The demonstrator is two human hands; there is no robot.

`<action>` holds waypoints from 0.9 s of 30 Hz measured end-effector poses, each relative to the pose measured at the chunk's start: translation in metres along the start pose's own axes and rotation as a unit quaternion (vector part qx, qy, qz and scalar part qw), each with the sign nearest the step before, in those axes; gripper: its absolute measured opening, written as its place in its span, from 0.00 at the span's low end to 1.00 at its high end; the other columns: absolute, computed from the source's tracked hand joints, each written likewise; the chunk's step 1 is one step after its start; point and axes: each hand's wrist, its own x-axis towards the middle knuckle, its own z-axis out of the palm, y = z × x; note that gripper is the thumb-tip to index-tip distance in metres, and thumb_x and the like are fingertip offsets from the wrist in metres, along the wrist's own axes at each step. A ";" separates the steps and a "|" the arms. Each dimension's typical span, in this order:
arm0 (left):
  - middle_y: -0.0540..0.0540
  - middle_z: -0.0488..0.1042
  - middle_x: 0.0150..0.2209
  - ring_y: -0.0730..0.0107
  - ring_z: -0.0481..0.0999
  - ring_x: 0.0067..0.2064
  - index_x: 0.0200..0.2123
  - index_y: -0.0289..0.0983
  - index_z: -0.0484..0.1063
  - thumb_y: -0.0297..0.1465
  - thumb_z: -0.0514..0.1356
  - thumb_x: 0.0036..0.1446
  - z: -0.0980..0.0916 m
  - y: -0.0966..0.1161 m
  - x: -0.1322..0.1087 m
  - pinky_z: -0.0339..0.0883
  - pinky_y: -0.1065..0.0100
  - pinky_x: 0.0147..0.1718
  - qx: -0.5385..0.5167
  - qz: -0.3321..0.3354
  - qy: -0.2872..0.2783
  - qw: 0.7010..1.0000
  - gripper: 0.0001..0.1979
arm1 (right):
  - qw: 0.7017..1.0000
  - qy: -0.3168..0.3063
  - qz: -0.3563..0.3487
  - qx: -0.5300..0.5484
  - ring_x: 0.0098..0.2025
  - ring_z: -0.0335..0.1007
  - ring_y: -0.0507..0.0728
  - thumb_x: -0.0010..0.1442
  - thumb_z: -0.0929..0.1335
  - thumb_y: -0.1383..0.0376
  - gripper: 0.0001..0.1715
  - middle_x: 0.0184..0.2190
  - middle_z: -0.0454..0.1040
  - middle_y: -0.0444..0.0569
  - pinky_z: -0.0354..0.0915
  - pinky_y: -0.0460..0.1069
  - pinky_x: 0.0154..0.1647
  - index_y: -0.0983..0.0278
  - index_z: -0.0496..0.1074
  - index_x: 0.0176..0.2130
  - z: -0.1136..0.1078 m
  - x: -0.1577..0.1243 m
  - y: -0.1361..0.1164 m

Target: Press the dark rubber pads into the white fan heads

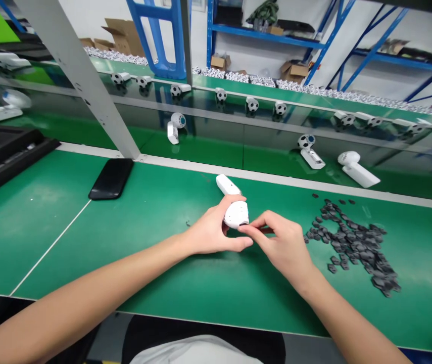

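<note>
My left hand (211, 230) grips a white plastic device, cupping its rounded head (236, 214) while its flat handle (228, 185) points away from me. The fingertips of my right hand (280, 240) pinch together at the head's lower edge, where a small dark piece shows; its exact shape is partly hidden. To the right of that hand lies a scattered pile of dark hexagonal patches (352, 242) on the green work table (49, 237).
A black phone (111, 179) lies on the table, and a black tray (3, 151) sits at its left edge. Beyond a grey upright (87, 86), a glass shelf holds white devices with football-patterned heads (305, 141). Blue shelving (269, 35) and cardboard boxes (125, 38) stand behind.
</note>
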 end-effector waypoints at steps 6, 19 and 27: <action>0.46 0.75 0.47 0.62 0.76 0.42 0.63 0.44 0.59 0.48 0.72 0.54 0.002 0.001 0.002 0.70 0.65 0.40 0.049 -0.023 0.033 0.998 0.39 | 0.999 -0.007 -0.003 -0.034 0.30 0.71 0.53 0.66 0.75 0.59 0.14 0.29 0.75 0.43 0.66 0.49 0.33 0.61 0.72 0.31 0.001 0.003 0.014; 0.44 0.73 0.55 0.59 0.78 0.47 0.61 0.43 0.63 0.47 0.66 0.61 -0.002 -0.016 0.011 0.75 0.63 0.44 0.072 0.022 0.132 0.988 0.30 | 0.993 -0.066 -0.054 -0.081 0.57 0.75 0.58 0.75 0.66 0.54 0.21 0.59 0.77 0.46 0.71 0.52 0.55 0.54 0.68 0.63 -0.012 0.017 0.015; 0.45 0.74 0.50 0.62 0.78 0.42 0.59 0.43 0.65 0.46 0.66 0.60 -0.007 -0.015 0.010 0.74 0.66 0.39 -0.010 0.005 0.183 0.983 0.28 | 0.949 0.149 0.096 -0.259 0.64 0.67 0.66 0.75 0.62 0.53 0.25 0.61 0.73 0.57 0.62 0.62 0.66 0.60 0.68 0.64 -0.111 -0.036 0.085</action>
